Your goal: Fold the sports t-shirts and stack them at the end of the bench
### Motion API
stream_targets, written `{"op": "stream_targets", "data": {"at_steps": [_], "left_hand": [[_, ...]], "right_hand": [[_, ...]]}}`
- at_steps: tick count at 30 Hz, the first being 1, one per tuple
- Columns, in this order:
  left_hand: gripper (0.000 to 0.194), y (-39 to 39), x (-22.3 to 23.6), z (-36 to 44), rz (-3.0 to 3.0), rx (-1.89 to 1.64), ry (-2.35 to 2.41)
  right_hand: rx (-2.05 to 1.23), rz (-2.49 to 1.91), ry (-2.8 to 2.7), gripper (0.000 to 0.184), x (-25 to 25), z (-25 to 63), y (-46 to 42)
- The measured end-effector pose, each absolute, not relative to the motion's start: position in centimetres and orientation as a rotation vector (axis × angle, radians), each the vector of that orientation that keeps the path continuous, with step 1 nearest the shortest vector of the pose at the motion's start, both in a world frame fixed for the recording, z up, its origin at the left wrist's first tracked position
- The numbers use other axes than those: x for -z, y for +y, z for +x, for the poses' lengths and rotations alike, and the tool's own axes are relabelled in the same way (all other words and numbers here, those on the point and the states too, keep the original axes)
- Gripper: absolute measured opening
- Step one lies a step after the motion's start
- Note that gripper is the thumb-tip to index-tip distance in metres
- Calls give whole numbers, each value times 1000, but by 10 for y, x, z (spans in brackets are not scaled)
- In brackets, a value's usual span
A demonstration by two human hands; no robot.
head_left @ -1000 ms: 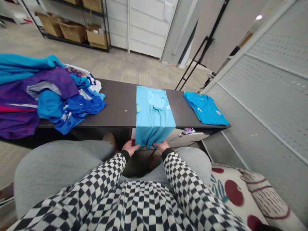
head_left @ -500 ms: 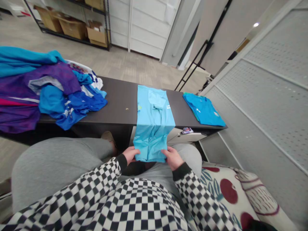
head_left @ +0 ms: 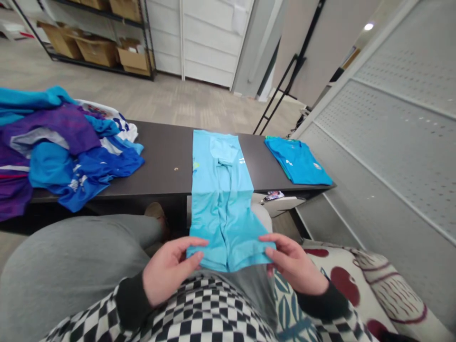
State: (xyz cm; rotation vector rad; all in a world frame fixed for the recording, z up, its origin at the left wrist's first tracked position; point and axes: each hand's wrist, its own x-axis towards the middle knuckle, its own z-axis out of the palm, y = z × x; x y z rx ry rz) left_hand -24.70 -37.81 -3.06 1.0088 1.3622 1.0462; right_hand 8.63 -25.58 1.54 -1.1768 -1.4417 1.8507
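Observation:
A light blue shirt (head_left: 223, 190), folded into a long strip, lies across the dark table and drapes over its front edge towards my lap. My left hand (head_left: 171, 266) has the left corner of its near hem between thumb and fingers. At the right corner, my right hand (head_left: 294, 261) grips the hem, thumb on top and some fingers hidden beneath. Between the hands the hem is spread out, with a crease running up the middle. A folded bright blue shirt (head_left: 299, 161) rests at the table's right end.
A loose heap of purple, blue and white clothes (head_left: 71, 142) covers the left of the dark table (head_left: 160, 156). A phone-like item (head_left: 273, 195) lies on a pale surface below the table edge. A perforated grey panel (head_left: 384, 142) stands right, beside a patterned cushion (head_left: 342, 280).
Both hands have come nearer to me and farther apart, drawing the shirt's hem out wider. The view has shifted slightly, and the folded shirt and heap stay in place.

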Motion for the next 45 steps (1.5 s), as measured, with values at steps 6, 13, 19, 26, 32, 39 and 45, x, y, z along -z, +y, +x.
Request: {"op": "stream_targets", "data": {"at_steps": [6,13,19,26,32,39,45], "left_hand": [[52,-351,10,-295,2006,-831,1486],[30,-261,-45,-331,2277,-897,1247],[24,-162,-71,-359,1784,-1310,1192],[35,6,-32,-385,847,-1433,1204],[35,50,6,-416,655,-1324,1381],[58,48,19,-422,1075,-1328,1662],[52,51,7,-430,1831,-1082,2044]], "right_hand": [[-1129,-1028,-2304,56,-39,91,-213],[-614,-747,-2420,29,-70,52,-134],[-1137,-637,-2093,28,-104,4,-38],[-1622,-895,-1548,46,-61,-97,122],[-1586,-1284,-1558,38,-3,-114,188],[-1074,-1308,-1830,45,12,-110,192],[-678,-1251,-1995,44,10,-102,200]]}}
